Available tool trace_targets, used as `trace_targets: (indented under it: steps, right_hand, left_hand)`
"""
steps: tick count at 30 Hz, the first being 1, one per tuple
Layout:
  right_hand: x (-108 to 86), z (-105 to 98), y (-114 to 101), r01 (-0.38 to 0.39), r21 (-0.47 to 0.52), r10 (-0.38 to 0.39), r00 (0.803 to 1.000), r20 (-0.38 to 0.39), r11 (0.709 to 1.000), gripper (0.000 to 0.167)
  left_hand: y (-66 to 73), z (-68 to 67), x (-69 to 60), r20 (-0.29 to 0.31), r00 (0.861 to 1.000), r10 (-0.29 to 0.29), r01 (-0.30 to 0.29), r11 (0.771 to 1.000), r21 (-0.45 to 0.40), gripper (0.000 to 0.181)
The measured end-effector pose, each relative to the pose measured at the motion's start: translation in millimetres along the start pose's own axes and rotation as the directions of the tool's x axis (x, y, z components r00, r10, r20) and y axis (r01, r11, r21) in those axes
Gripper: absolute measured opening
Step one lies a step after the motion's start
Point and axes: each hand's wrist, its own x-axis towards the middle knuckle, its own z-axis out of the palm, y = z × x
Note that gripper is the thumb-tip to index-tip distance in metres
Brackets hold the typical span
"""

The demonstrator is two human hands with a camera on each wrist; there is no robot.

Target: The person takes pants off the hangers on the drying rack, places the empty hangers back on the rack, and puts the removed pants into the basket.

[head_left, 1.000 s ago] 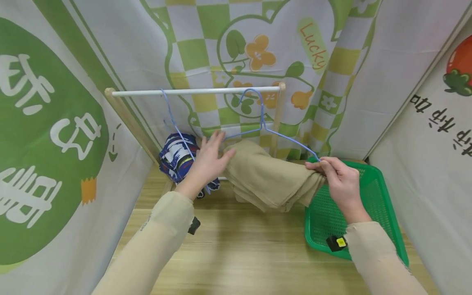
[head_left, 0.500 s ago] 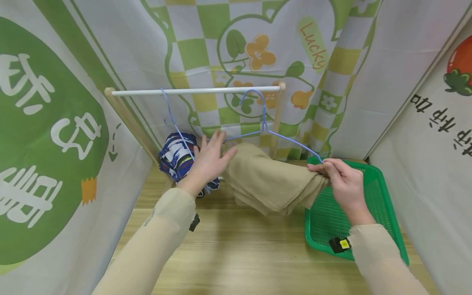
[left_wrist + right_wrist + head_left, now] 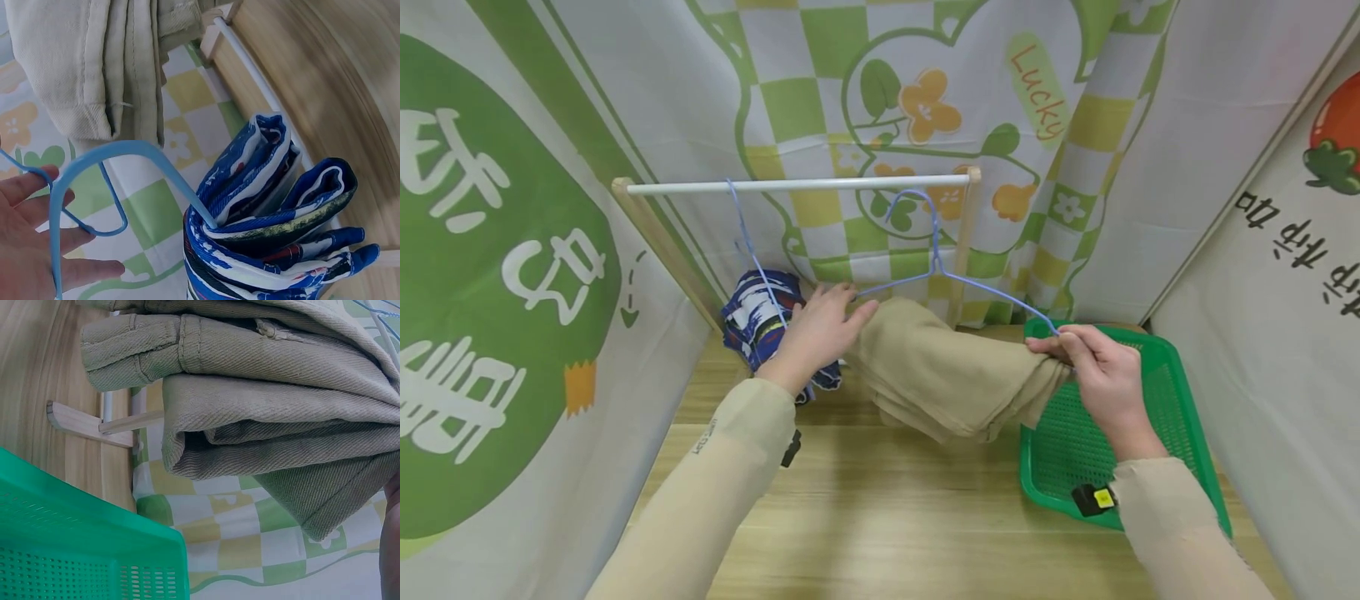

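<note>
Folded khaki cloth (image 3: 955,367) hangs over a blue wire hanger (image 3: 996,291) whose hook shows just below the white rail. At the hanger's right end, the right hand (image 3: 1105,383) pinches the wire and cloth. The left hand (image 3: 818,332), fingers spread, touches its left end; in the left wrist view the wire loop (image 3: 114,192) lies against these fingers (image 3: 78,236). Another blue hanger (image 3: 747,240) hangs from the rail, holding a blue, white and red patterned garment (image 3: 748,308), and crosses before the left hand in the left wrist view.
The rack's white rail (image 3: 805,184) spans two wooden posts. A green perforated basket (image 3: 1180,400) stands on the wooden surface at the right, below the right hand. Patterned curtain (image 3: 805,108) hangs behind, with printed cloth walls at both sides.
The khaki cloth's hanger has dropped slightly, its hook now lower against the rail. The left fingers have moved down and flattened a little; the right hand has shifted slightly right and down.
</note>
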Motion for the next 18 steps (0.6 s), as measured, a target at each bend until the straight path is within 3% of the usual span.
trace_targets:
  steps: [7,18]
  right_hand:
    - [-1.3,0,-1,-0.022,0.031,0.021,1.0,0.008,0.999,0.018]
    - [-0.9,-1,-1,-0.04,0.02,0.04,0.999,0.012,0.999,0.019]
  left_hand:
    - [-4.6,-1.9,-2.6,-0.005,1.0,0.026,-0.026,1.0,0.012,0.067]
    - [-13.4,-0.3,-3.5,-0.042,0.999,0.019,-0.018,0.999,0.037,0.054]
